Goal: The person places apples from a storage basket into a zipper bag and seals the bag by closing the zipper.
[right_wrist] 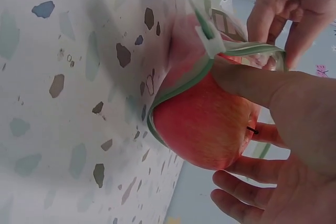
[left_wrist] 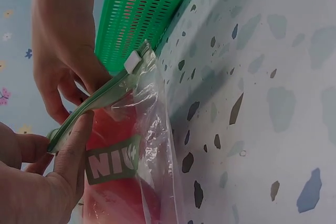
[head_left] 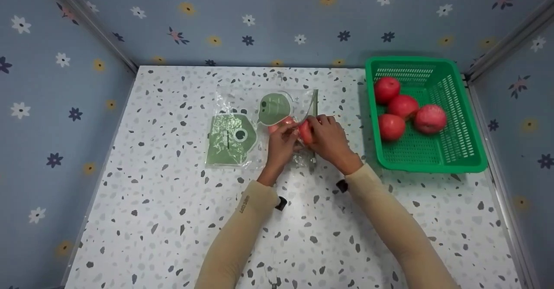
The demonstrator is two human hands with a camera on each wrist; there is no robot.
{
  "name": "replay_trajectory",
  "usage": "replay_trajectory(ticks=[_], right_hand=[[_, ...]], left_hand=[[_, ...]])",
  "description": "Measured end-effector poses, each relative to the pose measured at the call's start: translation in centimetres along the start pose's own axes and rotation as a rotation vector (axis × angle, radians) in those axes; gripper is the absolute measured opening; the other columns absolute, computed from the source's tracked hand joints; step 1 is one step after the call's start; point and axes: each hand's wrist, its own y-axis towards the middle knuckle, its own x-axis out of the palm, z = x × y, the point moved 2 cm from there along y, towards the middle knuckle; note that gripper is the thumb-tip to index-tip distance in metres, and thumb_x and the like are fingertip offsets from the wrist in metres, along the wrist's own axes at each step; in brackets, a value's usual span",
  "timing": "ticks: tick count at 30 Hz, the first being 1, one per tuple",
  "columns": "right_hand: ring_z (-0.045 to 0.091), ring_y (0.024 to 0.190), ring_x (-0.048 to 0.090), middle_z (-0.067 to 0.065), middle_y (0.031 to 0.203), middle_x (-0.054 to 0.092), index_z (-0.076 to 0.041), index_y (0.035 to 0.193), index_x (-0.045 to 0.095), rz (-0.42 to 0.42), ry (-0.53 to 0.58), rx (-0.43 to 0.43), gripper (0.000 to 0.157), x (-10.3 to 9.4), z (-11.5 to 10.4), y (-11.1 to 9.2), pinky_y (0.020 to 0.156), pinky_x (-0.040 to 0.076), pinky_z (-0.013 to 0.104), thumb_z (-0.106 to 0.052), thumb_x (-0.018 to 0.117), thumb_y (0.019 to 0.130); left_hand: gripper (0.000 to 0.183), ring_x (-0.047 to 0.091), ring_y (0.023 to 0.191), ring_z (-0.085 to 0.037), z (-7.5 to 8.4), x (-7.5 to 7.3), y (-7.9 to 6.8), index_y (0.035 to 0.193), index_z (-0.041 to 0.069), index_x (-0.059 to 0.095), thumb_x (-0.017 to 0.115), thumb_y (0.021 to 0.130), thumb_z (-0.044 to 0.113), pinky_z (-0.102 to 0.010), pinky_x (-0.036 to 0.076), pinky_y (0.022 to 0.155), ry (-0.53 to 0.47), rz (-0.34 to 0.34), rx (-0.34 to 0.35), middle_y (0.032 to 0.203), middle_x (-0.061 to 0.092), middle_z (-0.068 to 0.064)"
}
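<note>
A clear zip bag with green printing lies on the speckled table, its mouth toward the right. Pinched between the thumb and fingers of my left hand is the green zip edge of that mouth. My right hand holds a red apple by its stem side, the far part of it inside the bag's opening. Deeper in the bag, another red apple shows through the plastic. The white zip slider sits near one end of the zip, beside the right thumb in the right wrist view.
To the right stands a green plastic basket with several red apples gathered toward its left side. Flower-patterned panels border the table at the back and both sides.
</note>
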Motion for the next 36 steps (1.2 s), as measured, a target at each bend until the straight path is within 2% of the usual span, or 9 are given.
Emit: replay_trajectory(ticks=[7,14,21,26,31,36], right_hand=[[0.045,0.116,0.06,0.025,0.127,0.065,0.001,0.136,0.06,-0.029,0.015,0.015,0.061,0.7,0.0,0.5,0.096,0.055,0.058,-0.024,0.088,0.088],[0.043,0.109,0.062,0.021,0.123,0.067,0.001,0.123,0.063,-0.032,0.039,0.013,0.046,1.3,0.2,0.7,0.091,0.056,0.053,-0.023,0.085,0.09],[0.042,0.113,0.061,0.019,0.125,0.066,-0.001,0.124,0.064,-0.024,0.082,0.014,0.044,1.9,0.3,0.8,0.094,0.055,0.053,-0.019,0.085,0.091],[0.044,0.117,0.059,0.021,0.129,0.064,-0.002,0.13,0.065,-0.047,0.087,0.011,0.051,2.1,0.4,0.8,0.097,0.055,0.055,-0.025,0.087,0.09],[0.044,0.127,0.056,0.02,0.14,0.062,-0.003,0.14,0.061,-0.104,0.112,0.032,0.065,1.8,0.7,0.7,0.105,0.052,0.056,-0.033,0.088,0.089],[0.045,0.133,0.054,0.022,0.149,0.057,-0.003,0.151,0.053,-0.137,0.146,0.057,0.077,0.9,0.8,0.1,0.108,0.051,0.059,-0.03,0.089,0.089]], left_hand=[[0.025,0.063,0.079,-0.011,0.0,0.0,0.0,0.127,-0.01,0.068,0.058,0.104,-0.005,-0.021,0.061,0.062,-0.001,-0.006,-0.002,0.113,0.07,-0.023],[0.026,0.064,0.081,-0.012,0.1,0.0,-0.1,0.129,-0.008,0.068,0.059,0.105,-0.004,-0.021,0.061,0.063,-0.015,-0.03,0.014,0.118,0.069,-0.025],[0.026,0.065,0.082,-0.014,0.0,-0.2,0.0,0.128,-0.012,0.066,0.058,0.105,-0.005,-0.021,0.06,0.061,-0.035,-0.027,0.032,0.116,0.069,-0.028],[0.025,0.064,0.082,-0.014,-0.1,-0.2,0.0,0.128,-0.012,0.067,0.059,0.105,-0.004,-0.021,0.06,0.061,-0.038,-0.023,0.019,0.115,0.068,-0.027],[0.026,0.065,0.088,-0.02,-0.2,-0.3,-0.1,0.129,-0.011,0.066,0.059,0.105,-0.003,-0.025,0.062,0.064,-0.04,-0.025,0.007,0.116,0.067,-0.025],[0.027,0.067,0.092,-0.023,-0.1,-0.4,-0.1,0.13,-0.01,0.066,0.059,0.106,-0.002,-0.028,0.064,0.066,-0.051,-0.033,-0.007,0.118,0.066,-0.025]])
